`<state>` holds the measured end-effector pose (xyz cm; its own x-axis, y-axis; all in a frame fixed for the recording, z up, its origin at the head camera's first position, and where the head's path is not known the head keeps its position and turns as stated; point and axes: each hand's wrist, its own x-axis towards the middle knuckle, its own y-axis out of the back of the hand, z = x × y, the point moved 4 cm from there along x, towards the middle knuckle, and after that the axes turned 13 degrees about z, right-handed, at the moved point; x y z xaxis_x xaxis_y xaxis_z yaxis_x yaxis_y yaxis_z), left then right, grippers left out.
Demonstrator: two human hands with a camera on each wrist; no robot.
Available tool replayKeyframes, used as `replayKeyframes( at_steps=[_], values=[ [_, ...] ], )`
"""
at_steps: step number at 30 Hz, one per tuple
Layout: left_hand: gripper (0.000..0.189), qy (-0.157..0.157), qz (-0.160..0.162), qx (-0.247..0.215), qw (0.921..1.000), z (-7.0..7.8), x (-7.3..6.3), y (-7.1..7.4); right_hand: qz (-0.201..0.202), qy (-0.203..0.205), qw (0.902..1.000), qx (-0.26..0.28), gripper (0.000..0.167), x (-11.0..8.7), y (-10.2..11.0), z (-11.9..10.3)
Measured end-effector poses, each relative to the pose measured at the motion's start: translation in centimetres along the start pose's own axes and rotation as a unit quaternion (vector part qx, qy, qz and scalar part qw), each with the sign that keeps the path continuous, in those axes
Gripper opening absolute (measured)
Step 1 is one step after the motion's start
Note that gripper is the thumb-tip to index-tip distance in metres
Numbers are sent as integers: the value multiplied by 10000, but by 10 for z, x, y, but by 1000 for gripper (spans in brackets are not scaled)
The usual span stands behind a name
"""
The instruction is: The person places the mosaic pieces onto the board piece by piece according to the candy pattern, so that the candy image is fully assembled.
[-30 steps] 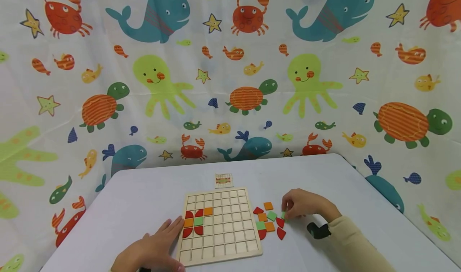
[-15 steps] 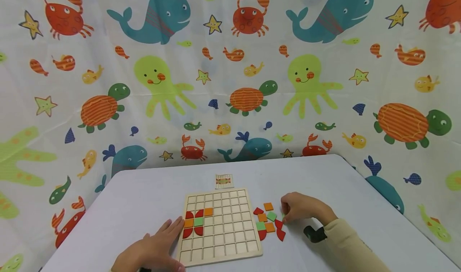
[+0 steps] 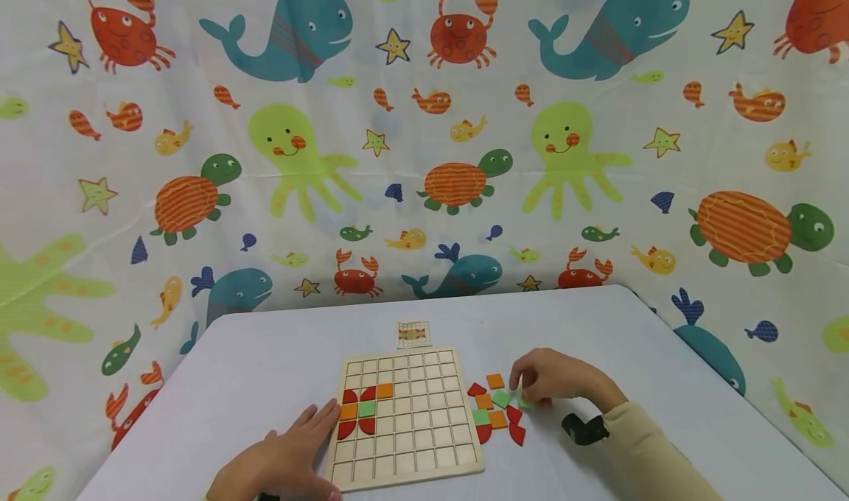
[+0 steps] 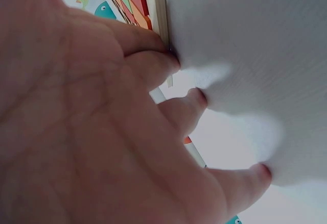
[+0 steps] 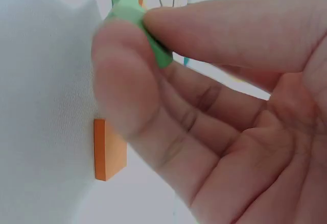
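Observation:
My right hand (image 3: pixel 560 377) is just right of the loose pieces, pinching a green tile (image 5: pixel 127 12) between thumb and fingers; part of the tile is covered by the fingertips. My left hand (image 3: pixel 285 453) lies with straight fingers against the left edge of the wooden grid board (image 3: pixel 424 416). In the left wrist view its fingertips touch the board's side and the white tabletop. Red curved pieces (image 3: pixel 346 429), orange squares (image 3: pixel 385 390) and a green square (image 3: pixel 366 409) fill cells at the board's left.
Beside the board's right edge lie several loose pieces, among them an orange square (image 3: pixel 495 381), a green square (image 3: pixel 500 398) and a red piece (image 3: pixel 517 433). A small pattern card (image 3: pixel 414 334) sits behind the board. A printed curtain (image 3: pixel 424 132) hangs beyond the table.
My right hand dipped slightly, then rose, and more of the green tile now shows at its fingers. Two red pieces near it shifted slightly. The left hand stays in place.

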<state>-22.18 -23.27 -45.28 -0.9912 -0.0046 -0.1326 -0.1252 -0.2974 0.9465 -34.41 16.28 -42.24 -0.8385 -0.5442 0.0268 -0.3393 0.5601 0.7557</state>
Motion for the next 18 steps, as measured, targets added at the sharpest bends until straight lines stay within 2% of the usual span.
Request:
replayKeyframes(
  at_steps=[3,7,18],
  values=[
    [126,-12,-8,0,10000,-1,1,-1,68,152,9996,234,15,2,2,1],
    [128,28,-13,-12,10000,-2,2,-3,207,132,9987,441,12,5,0,0],
    [127,19,-10,-38,10000,-2,2,-3,536,-383,9913,1138,8,10,-11,-10]
  ],
)
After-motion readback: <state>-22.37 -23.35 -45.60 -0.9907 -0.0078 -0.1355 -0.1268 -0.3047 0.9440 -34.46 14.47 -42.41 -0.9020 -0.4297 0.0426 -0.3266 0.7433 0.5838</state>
